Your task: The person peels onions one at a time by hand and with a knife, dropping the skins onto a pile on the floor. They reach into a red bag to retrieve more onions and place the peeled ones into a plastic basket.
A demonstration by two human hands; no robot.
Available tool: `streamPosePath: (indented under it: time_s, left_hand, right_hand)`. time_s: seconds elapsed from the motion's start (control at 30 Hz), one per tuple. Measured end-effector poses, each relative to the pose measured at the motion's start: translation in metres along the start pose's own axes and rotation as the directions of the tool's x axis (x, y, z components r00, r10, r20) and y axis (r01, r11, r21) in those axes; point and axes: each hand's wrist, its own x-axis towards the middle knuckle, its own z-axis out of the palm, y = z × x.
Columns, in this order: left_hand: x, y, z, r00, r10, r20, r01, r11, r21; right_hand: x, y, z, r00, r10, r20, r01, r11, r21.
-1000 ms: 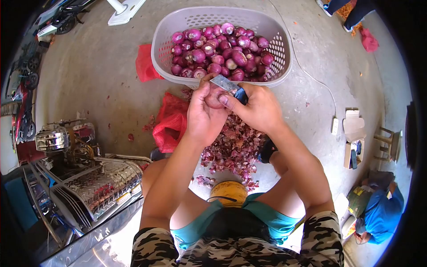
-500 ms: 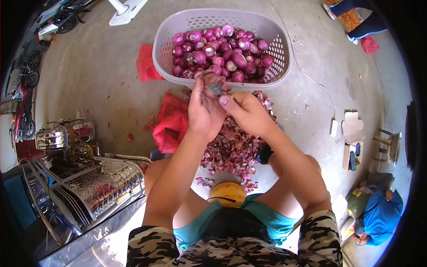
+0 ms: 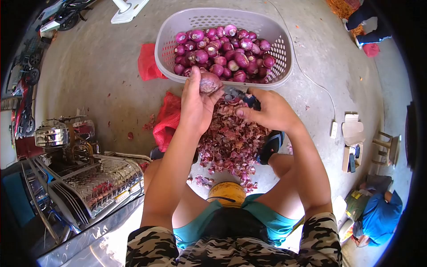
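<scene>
A red onion (image 3: 210, 83) with dull, papery skin rests in my left hand (image 3: 197, 102), the thumb up along its side. Just right of it, my right hand (image 3: 270, 109) grips a small knife (image 3: 235, 92) with a dark handle; its grey blade points toward the onion, apart from it. Beyond both hands stands a grey plastic basket (image 3: 284, 75) of shiny purple peeled onions (image 3: 222, 49). Under my hands, a heap of loose onion skins (image 3: 231, 142) covers the floor.
A red mesh sack (image 3: 167, 124) lies left of the skins, and another red piece (image 3: 150, 62) sits by the basket. Between my legs is a yellow container (image 3: 227, 192). Metal frames (image 3: 98, 182) stand at left. A cable with a power strip (image 3: 333, 130) runs right, near a person in blue (image 3: 380, 218).
My right hand has pulled the knife away from the onion, to the right and slightly down. The onion has turned in my left hand and shows more of its skin.
</scene>
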Motion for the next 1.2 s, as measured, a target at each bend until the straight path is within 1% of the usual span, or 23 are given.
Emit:
streamPosePath:
  time_s: [0.03, 0.13, 0.23, 0.27, 0.33, 0.37, 0.53, 0.57, 0.67, 0.77, 0.87, 0.93, 0.97, 1.07, 1.13, 1.17, 1.2]
  left_hand:
    - [-0.001, 0.001, 0.002, 1.000, -0.012, -0.002, 0.012, 1.000, -0.005]
    - [-0.003, -0.001, 0.004, 0.995, -0.095, 0.026, 0.097, 0.989, -0.109]
    - [-0.008, -0.008, 0.009, 0.987, -0.152, 0.050, 0.156, 0.984, -0.089]
    - [-0.011, -0.009, 0.013, 0.982, -0.182, 0.048, 0.186, 0.978, -0.098]
    - [-0.013, -0.010, 0.013, 0.973, -0.211, 0.098, 0.220, 0.971, -0.094]
    - [-0.013, -0.011, 0.012, 0.967, -0.224, 0.121, 0.236, 0.967, -0.092]
    - [-0.011, -0.017, 0.009, 0.968, -0.199, 0.154, 0.222, 0.964, -0.149]
    - [-0.010, -0.018, 0.009, 0.968, -0.194, 0.156, 0.218, 0.964, -0.151]
    - [-0.008, -0.023, 0.006, 0.976, -0.194, 0.097, 0.210, 0.961, -0.183]
    - [-0.011, -0.021, 0.013, 0.985, -0.124, 0.120, 0.142, 0.978, -0.151]
    - [-0.005, -0.033, -0.005, 0.975, -0.083, 0.206, 0.132, 0.963, -0.234]
    - [-0.008, -0.039, 0.000, 0.991, -0.052, 0.120, 0.082, 0.959, -0.269]
    - [-0.009, -0.041, 0.003, 0.996, -0.037, 0.078, 0.058, 0.957, -0.285]
    - [-0.012, -0.042, 0.009, 0.998, -0.022, 0.057, 0.035, 0.972, -0.232]
    - [-0.011, -0.048, 0.012, 0.999, 0.039, 0.028, -0.032, 0.976, -0.214]
    - [-0.011, -0.050, 0.013, 0.997, 0.071, 0.015, -0.066, 0.976, -0.205]
    - [-0.010, -0.051, 0.012, 0.998, 0.060, 0.009, -0.057, 0.980, -0.190]
  right_hand:
    - [0.001, 0.001, 0.001, 0.999, 0.009, -0.052, -0.007, 1.000, 0.027]
    - [0.002, -0.008, 0.006, 0.986, 0.068, -0.153, -0.054, 0.994, 0.097]
    - [0.005, -0.013, 0.014, 0.962, -0.032, -0.271, 0.035, 0.999, 0.006]
    - [0.006, -0.013, 0.017, 0.957, -0.035, -0.286, 0.025, 0.999, -0.038]
    - [0.010, -0.011, 0.019, 0.946, -0.045, -0.320, 0.004, 0.992, -0.128]
    - [0.011, -0.012, 0.019, 0.949, -0.021, -0.314, -0.026, 0.989, -0.143]
    - [0.015, -0.014, 0.020, 0.954, 0.096, -0.285, -0.166, 0.959, -0.230]
    - [0.016, -0.015, 0.022, 0.949, 0.094, -0.301, -0.167, 0.959, -0.228]
    - [0.018, -0.018, 0.027, 0.936, 0.088, -0.340, -0.169, 0.961, -0.217]
    - [0.019, -0.018, 0.034, 0.932, 0.101, -0.348, -0.178, 0.964, -0.199]
    - [0.021, -0.019, 0.038, 0.931, 0.127, -0.341, -0.196, 0.964, -0.177]
    - [0.022, -0.019, 0.041, 0.928, 0.142, -0.345, -0.208, 0.965, -0.162]
    - [0.022, -0.020, 0.041, 0.931, 0.170, -0.324, -0.220, 0.968, -0.124]
    - [0.023, -0.021, 0.044, 0.938, 0.240, -0.249, -0.252, 0.967, -0.019]
    - [0.024, -0.018, 0.044, 0.941, 0.281, -0.188, -0.279, 0.960, 0.037]
    - [0.024, -0.019, 0.044, 0.940, 0.296, -0.173, -0.294, 0.955, 0.033]
    - [0.024, -0.019, 0.043, 0.937, 0.310, -0.159, -0.310, 0.950, 0.030]
